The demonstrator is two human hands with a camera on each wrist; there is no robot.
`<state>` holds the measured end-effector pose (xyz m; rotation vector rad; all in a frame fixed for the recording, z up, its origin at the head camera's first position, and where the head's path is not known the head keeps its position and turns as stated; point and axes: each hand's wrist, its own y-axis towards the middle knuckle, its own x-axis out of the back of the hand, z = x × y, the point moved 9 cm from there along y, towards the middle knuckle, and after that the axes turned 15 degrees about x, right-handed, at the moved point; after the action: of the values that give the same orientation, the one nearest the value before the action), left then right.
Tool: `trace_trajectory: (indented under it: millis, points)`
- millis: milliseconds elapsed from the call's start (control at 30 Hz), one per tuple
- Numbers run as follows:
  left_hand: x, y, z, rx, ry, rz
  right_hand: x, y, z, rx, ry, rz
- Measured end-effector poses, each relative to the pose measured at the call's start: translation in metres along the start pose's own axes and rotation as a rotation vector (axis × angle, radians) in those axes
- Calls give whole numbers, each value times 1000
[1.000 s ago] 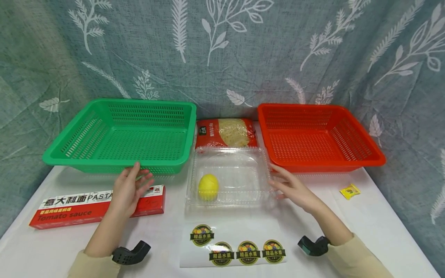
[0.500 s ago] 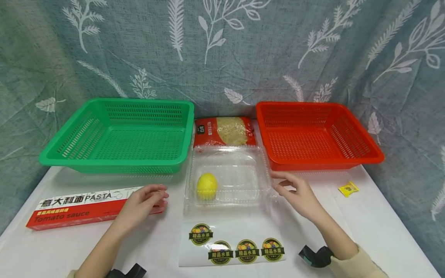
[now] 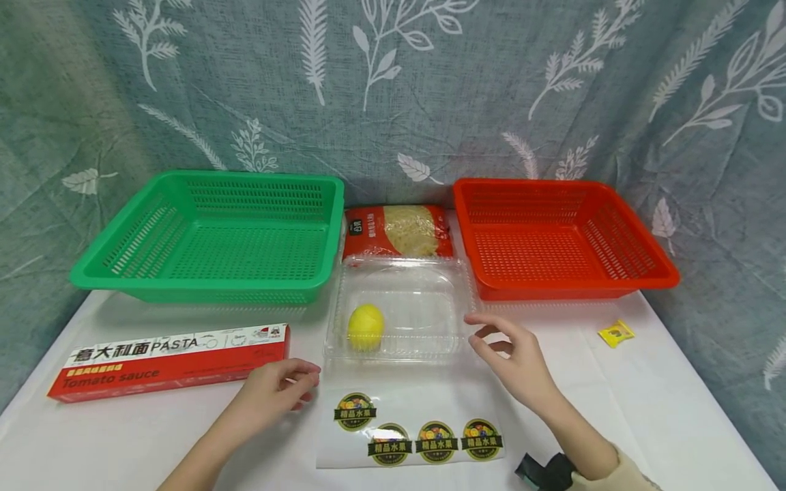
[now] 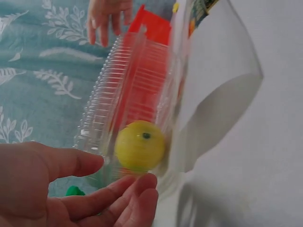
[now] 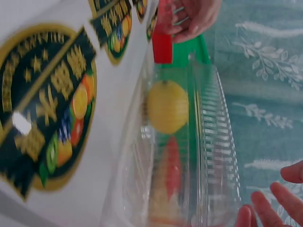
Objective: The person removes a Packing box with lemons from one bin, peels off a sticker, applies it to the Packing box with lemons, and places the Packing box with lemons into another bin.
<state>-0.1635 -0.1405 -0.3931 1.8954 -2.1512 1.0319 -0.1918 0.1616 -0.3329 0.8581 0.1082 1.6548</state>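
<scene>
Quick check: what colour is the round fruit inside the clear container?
Yellow, with one small dark spot; the left wrist view shows the fruit best.

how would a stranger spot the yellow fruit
From the gap between the green basket and red basket, a clear plastic container reaches forward. The yellow fruit sits inside, near its left end; unlike the small yellow packet, it's round.

Leafy blue-green curtain, white table
</scene>
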Motion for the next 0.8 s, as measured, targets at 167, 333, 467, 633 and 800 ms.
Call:
trace_trajectory:
  millis: [167, 333, 467, 633, 800]
  points:
    - [-10, 3, 11, 36, 83, 34, -17, -2, 8, 43, 25, 71]
    - [-17, 4, 16, 57, 96, 85, -37, -4, 11, 57, 73, 183]
    - [-19, 4, 18, 86, 85, 102, -48, -5, 11, 53, 81, 248]
    - [-22, 5, 21, 110, 58, 142, -51, -4, 9, 48, 68, 259]
    - [-29, 4, 22, 132, 9, 229, -54, -5, 9, 38, 86, 265]
